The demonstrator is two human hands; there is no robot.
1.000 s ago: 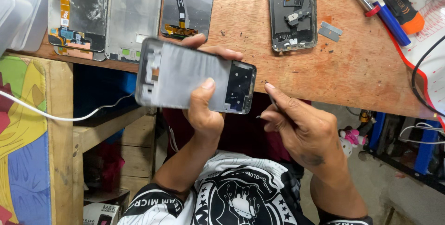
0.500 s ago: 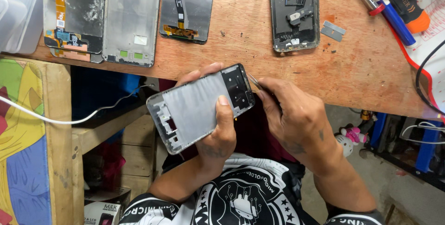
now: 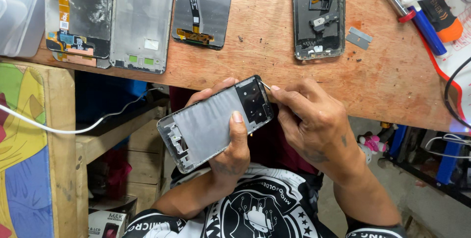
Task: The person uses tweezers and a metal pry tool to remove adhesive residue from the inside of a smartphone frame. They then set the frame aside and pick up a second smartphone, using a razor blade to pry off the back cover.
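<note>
Left hand (image 3: 230,162) wrapped round phone frame (image 3: 216,123), thumb across its face, fingers curled behind; frame held tilted in mid-air just near of tabletop (image 3: 265,56) edge, dark camera end up-right, slotted end down-left. Right hand (image 3: 314,125) closed in a pinch on a thin metal tool (image 3: 265,86), tip touching frame's top-right corner. On tabletop, far left: three opened screen assemblies (image 3: 142,20) side by side w/ flex cables; one more phone body (image 3: 318,15) far right-centre, small blade (image 3: 358,37) just beside it. Pens (image 3: 417,15) & orange marker at far right. White cable (image 3: 73,127) hanging at left, below tabletop.
</note>
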